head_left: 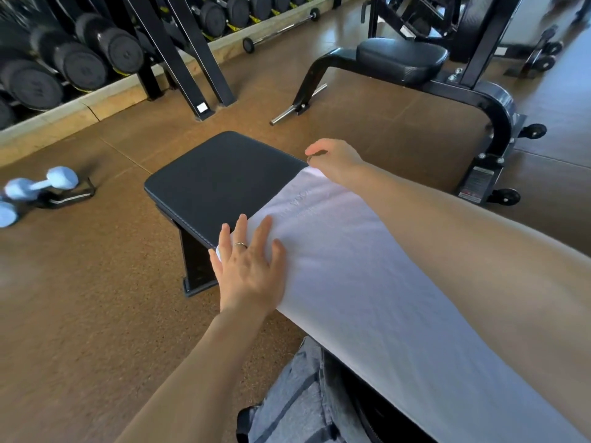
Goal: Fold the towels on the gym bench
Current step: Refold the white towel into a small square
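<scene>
A white towel (367, 276) lies spread flat along the black padded gym bench (220, 183), covering it from the near right up to about two thirds of its length. My left hand (249, 266) rests flat on the towel's near-left corner, fingers straight and spread, a ring on one finger. My right hand (332, 158) reaches across to the towel's far corner and pinches its edge with curled fingers. The far end of the bench pad is bare.
Light blue dumbbells (41, 190) lie on the brown floor to the left. A rack of black dumbbells (83, 59) lines the back left. Another black bench machine (403, 59) stands at the back right. A grey garment (294, 394) lies below the bench near me.
</scene>
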{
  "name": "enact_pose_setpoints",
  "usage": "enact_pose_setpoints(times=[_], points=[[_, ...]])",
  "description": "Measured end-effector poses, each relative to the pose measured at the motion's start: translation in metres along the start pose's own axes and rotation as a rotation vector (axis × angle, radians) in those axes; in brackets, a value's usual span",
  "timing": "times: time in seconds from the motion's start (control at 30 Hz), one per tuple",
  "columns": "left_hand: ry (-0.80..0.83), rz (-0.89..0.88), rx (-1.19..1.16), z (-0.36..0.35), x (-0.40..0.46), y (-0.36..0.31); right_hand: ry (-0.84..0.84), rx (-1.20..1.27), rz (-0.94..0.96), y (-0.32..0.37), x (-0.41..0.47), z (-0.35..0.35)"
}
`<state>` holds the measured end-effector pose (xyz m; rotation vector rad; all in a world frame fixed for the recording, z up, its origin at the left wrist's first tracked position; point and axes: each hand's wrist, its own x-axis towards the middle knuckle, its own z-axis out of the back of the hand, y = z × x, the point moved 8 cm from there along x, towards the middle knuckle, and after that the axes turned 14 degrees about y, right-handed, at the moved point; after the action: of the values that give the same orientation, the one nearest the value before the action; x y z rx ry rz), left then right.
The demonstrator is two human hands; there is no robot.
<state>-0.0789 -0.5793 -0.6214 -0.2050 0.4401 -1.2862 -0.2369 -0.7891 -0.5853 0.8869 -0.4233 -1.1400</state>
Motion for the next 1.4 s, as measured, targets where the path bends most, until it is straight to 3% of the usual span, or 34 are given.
enact_pose_setpoints(times=[0.2, 0.27, 0.37, 0.47, 0.57, 0.63, 0.73, 0.77, 0.9, 1.07, 1.2, 1.3, 1.4], points=[[-0.010, -0.011, -0.022, 0.000, -0.001, -0.001, -0.146, 0.067, -0.018, -0.003, 0.009, 0.009], [-0.008, -0.008, -0.012, 0.000, 0.000, 0.000, -0.072, -0.095, -0.023, -0.003, 0.011, -0.004], [0.013, 0.000, 0.007, -0.002, 0.002, 0.000, 0.030, -0.535, -0.015, -0.004, 0.012, -0.029], [0.013, 0.006, 0.008, -0.002, 0.001, 0.001, -0.150, -0.765, 0.018, 0.008, 0.004, -0.019], [0.002, 0.008, 0.010, -0.001, 0.001, 0.002, -0.321, -0.749, 0.091, 0.019, -0.012, -0.009], [0.002, 0.009, 0.008, -0.002, 0.003, 0.002, -0.213, -0.691, 0.091, 0.015, -0.017, -0.020], [0.012, 0.017, 0.008, -0.003, 0.002, 0.003, 0.224, -0.632, -0.095, -0.008, -0.013, -0.047], [0.013, 0.021, 0.009, -0.003, 0.001, 0.004, 0.273, -0.602, -0.140, -0.009, -0.012, -0.045], [0.027, 0.034, 0.024, -0.001, 0.002, 0.003, 0.095, -0.497, -0.067, 0.012, -0.025, -0.023], [0.039, 0.071, 0.072, 0.000, 0.004, 0.008, 0.098, -0.479, -0.049, -0.013, -0.122, -0.007], [0.077, 0.068, 0.113, -0.001, 0.002, 0.003, 0.072, -0.718, -0.072, -0.051, -0.265, 0.017], [0.134, 0.129, 0.203, 0.001, 0.001, 0.005, 0.234, -0.782, -0.128, -0.062, -0.366, 0.017], [0.067, 0.126, 0.349, 0.018, -0.010, -0.015, 0.332, -0.716, -0.200, -0.062, -0.429, 0.017]])
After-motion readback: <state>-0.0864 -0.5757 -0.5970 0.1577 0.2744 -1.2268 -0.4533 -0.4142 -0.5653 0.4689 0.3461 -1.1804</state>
